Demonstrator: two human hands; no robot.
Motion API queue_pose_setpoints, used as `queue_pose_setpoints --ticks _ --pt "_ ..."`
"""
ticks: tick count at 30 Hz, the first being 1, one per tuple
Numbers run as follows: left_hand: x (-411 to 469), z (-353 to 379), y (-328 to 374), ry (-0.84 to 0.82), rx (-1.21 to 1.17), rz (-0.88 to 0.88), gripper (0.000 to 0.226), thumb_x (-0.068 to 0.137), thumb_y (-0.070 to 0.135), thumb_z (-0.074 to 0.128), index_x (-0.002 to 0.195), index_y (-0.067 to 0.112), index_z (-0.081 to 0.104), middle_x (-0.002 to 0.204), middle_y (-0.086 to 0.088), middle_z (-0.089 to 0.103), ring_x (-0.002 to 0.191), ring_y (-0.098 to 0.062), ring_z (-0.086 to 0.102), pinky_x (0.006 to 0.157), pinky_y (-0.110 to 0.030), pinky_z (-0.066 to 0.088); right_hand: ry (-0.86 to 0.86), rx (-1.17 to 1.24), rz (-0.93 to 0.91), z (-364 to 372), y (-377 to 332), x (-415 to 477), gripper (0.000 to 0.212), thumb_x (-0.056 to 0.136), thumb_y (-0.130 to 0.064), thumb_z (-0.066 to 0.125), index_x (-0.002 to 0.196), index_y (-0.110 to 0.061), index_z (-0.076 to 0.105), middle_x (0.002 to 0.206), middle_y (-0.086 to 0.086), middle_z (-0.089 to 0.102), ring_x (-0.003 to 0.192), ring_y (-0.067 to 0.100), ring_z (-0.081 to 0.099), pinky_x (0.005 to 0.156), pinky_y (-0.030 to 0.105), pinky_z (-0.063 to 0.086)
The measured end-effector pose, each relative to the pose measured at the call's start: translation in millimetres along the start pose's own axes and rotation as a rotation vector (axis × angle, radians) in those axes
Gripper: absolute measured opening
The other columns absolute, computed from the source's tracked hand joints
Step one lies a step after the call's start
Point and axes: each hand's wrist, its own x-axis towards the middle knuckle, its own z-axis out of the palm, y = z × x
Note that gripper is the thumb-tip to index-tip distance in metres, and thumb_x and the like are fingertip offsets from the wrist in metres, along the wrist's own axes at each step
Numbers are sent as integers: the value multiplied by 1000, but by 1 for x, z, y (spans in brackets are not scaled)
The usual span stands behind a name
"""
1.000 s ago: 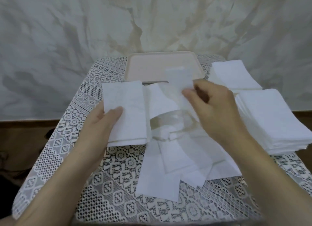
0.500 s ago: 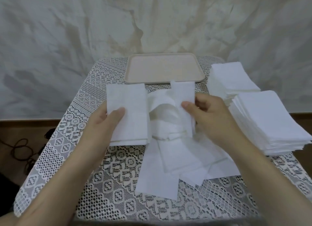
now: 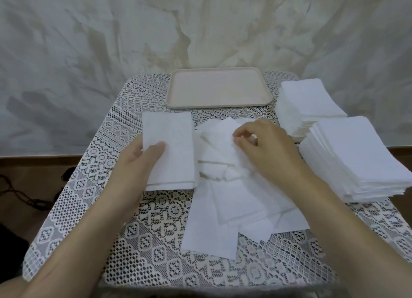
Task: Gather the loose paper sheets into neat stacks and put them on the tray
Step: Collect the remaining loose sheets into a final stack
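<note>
- In the head view, the left hand (image 3: 138, 161) holds the small stack (image 3: 171, 141) by its left edge. The thumb lies on top. I cannot tell how the other fingers lie.
- The right hand (image 3: 267, 150) has curled fingers that pinch the top sheet (image 3: 220, 137) of the loose pile (image 3: 234, 199), in the middle of the table (image 3: 156, 231).
- What could go wrong: the sheet looks thin and soft, so a fast pull could rip it or crumple it more.
- The sheets lie on each other, so the pinch could grab two at once and drag the pile about.
- If the sheet lands crooked on the small stack, that stack will not be neat.
- The left hand holds only one edge, so the small stack could slide apart when bumped.
- The paper is white and each sheet is a long box shape. The loose pile is messy, with sheets pointing many ways and some bent up by the fingers.
- The far stack (image 3: 312, 99) and the near stack (image 3: 356, 155) are tall and sit on the right side of the table.
- The tray (image 3: 219, 88) is at the far edge, and no stack is on it yet.
</note>
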Motion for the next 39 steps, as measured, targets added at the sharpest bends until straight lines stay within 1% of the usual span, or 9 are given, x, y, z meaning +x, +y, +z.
queue_pose_setpoints --ticks 3,8,14,17,20,25,29,33,39 --pt "0 -1 2 -4 -6 2 21 109 19 53 114 32 69 95 12 81 82 -7 77 69 -29 59 -67 -27 196 -2 1 13 36 93 -42 69 125 -24 63 115 -3 61 103 20 57 82 30 36" --pt "3 -8 4 17 -11 -3 20 108 21 55 117 32 69 95 12 80 81 -7 76 74 -35 56 -123 159 296 -7 10 21 25 86 -37 79 99 -23 63 82 -15 57 85 14 59 69 29 39" --pt "1 -9 3 -2 -14 -9 19 108 22 55 117 30 70 98 10 80 88 -12 76 78 -37 57 -155 283 366 -13 20 10 39 79 -39 85 107 -26 61 88 -9 57 79 13 60 64 28 40" --pt "0 -7 3 -20 -3 -7 20 108 22 55 118 29 70 101 9 80 86 -10 76 79 -38 56 -95 365 337 -11 23 3 24 82 -36 84 91 -29 63 72 -12 55 64 10 56 61 27 41" --pt "-1 -7 3 -21 0 -10 20 108 22 55 118 30 70 102 8 80 90 -13 77 78 -38 57 -16 289 250 -5 26 -4 19 82 -42 82 87 -37 64 80 -12 58 74 13 56 73 35 44" --pt "-3 -7 2 -25 8 -7 21 108 20 54 119 30 69 102 10 80 86 -9 77 73 -32 57 36 443 139 -4 20 -12 16 84 -36 81 87 -41 66 65 -13 61 67 9 55 69 32 42" --pt "-2 -5 2 -21 -2 -5 20 108 20 55 119 29 69 103 8 81 88 -11 77 76 -34 56 21 369 74 -5 11 -22 15 84 -38 80 81 -36 66 75 -15 68 70 5 59 73 31 44" --pt "-1 -3 1 -27 14 -5 21 108 22 55 122 30 68 106 8 80 92 -13 77 74 -32 56 -11 34 -46 -8 2 -35 17 90 -41 73 81 -36 60 99 -14 63 80 7 54 75 25 39" --pt "-1 -5 2 -7 -2 -11 18 108 22 55 117 29 69 95 10 80 81 -10 76 75 -37 56 109 369 157 -19 24 -27 50 80 -59 59 84 -9 54 67 -1 51 66 17 47 68 37 39"
